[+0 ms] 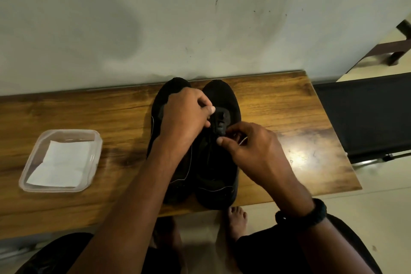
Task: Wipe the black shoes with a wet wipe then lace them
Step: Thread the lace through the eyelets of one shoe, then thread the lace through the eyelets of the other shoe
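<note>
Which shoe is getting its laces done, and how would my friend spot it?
Look at the wooden table against the wall, where two black shoes sit side by side in the middle. It is the right shoe, the one farther from the clear plastic container holding a white wipe. Unlike the left shoe, it has the left hand and right hand pinching its laces.

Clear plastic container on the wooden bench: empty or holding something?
Holding something: a white wipe lies flat inside the clear plastic container.

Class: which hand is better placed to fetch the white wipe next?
Probably the left hand: it is nearer the clear plastic tub holding the white wipe; the right hand is beyond the black shoes.
</note>
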